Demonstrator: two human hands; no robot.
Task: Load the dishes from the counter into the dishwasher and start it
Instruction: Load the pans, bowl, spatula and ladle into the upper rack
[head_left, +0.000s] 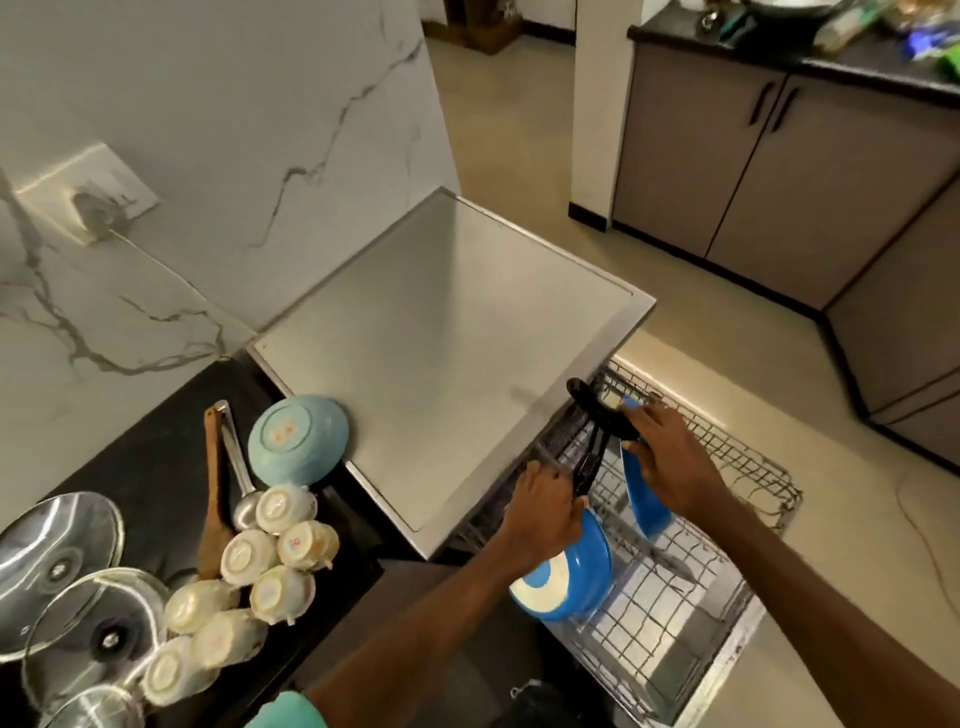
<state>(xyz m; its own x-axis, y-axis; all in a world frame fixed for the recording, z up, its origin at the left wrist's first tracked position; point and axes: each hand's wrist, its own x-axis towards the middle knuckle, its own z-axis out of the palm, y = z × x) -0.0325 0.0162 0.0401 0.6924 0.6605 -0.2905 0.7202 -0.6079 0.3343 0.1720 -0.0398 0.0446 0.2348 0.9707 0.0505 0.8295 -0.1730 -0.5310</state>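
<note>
At the lower left of the frame the black counter (156, 441) holds glass lids (62, 545), upturned cream cups (249, 556), a wooden spatula (212, 519), a steel ladle (236, 462) and an upturned pale blue bowl (296, 447), all well apart from both hands.

Right of centre, the left hand (545, 514) has its fingers curled tight round the black handle of a blue pan (566, 577). The pan hangs just below the hand, its white-ringed base toward the camera, at the near left edge of the pulled-out dishwasher rack (763, 483). Its handle runs up and to the right and crosses the handle of the second blue pan (644, 499).

The right hand (670, 457) wraps its fingers round that second handle near the rim. This pan stands on edge over the rack wires, with its handle pointing to the upper left.

The coming move likely turns on that crossing: the left pan must drop in beside the second one without the handles locking.
</note>
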